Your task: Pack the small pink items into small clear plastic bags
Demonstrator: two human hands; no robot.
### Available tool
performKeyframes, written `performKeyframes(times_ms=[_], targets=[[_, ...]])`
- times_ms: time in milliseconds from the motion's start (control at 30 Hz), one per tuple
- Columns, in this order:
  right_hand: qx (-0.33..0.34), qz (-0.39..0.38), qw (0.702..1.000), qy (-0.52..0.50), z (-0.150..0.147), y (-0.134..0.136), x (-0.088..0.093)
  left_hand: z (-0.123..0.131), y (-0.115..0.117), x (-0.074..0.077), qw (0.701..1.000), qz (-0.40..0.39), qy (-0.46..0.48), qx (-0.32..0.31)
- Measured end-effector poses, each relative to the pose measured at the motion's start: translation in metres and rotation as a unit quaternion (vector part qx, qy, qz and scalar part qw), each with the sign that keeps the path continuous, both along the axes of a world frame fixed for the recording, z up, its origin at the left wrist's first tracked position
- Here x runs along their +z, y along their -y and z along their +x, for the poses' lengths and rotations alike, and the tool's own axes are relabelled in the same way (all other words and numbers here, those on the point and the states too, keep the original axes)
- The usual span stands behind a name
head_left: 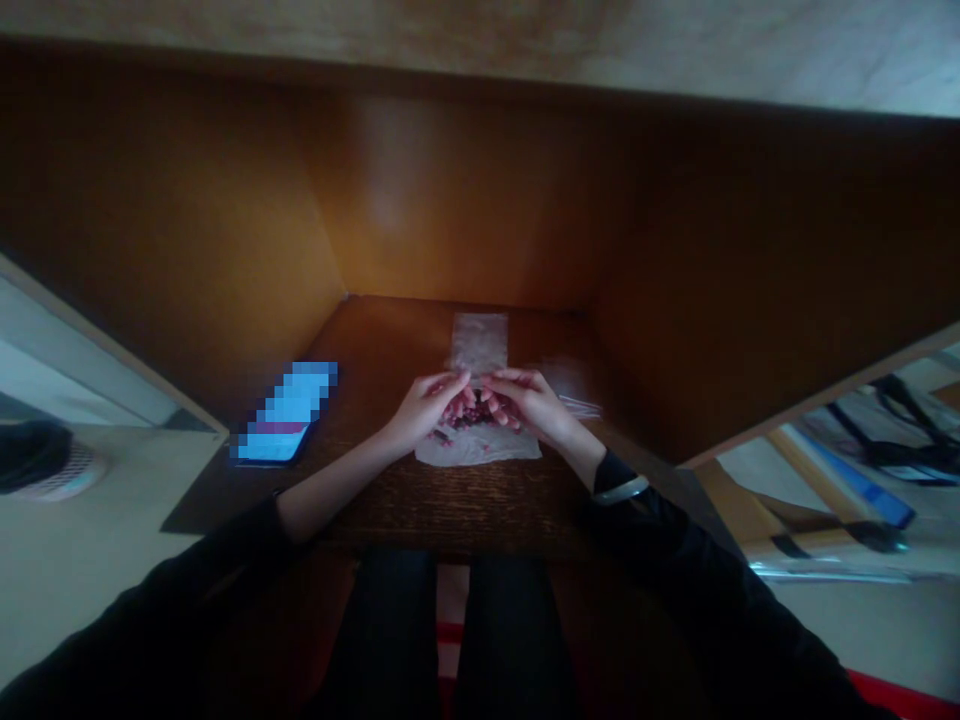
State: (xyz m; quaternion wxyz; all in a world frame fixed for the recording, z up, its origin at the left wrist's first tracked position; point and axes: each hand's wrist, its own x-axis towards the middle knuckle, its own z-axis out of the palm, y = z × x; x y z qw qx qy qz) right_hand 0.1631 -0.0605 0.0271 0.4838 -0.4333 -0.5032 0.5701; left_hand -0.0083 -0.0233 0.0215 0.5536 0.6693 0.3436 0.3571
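Observation:
My left hand and my right hand meet over the middle of the brown wooden surface, thumbs and fingertips pinched close together. Whatever they hold between them is too small and blurred to make out. Beneath the fingers lie several small dark red pieces, like beads or seeds, partly hidden by the hands. They rest on a pale, crinkled sheet or bag. Just behind the fingertips a clear, flat plastic bag lies on the wood.
A lit phone lies on the left. Right of my hands is more clear plastic. Wooden panels enclose the back and sides. A white basket stands on the floor at left; bags and a blue item sit at right.

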Motion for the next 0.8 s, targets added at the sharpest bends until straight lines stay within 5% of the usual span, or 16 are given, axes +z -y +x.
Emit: performKeyframes(times_ms=[467, 800], targets=[[-0.04, -0.013, 0.999, -0.028, -0.002, 0.003, 0.006, -0.001, 0.009, 0.001, 0.998, 0.013, 0.037, 0.052], [-0.06, 0.014, 0.998, -0.014, 0.003, 0.001, 0.004, 0.002, 0.011, 0.002, 0.999, -0.016, 0.031, 0.027]])
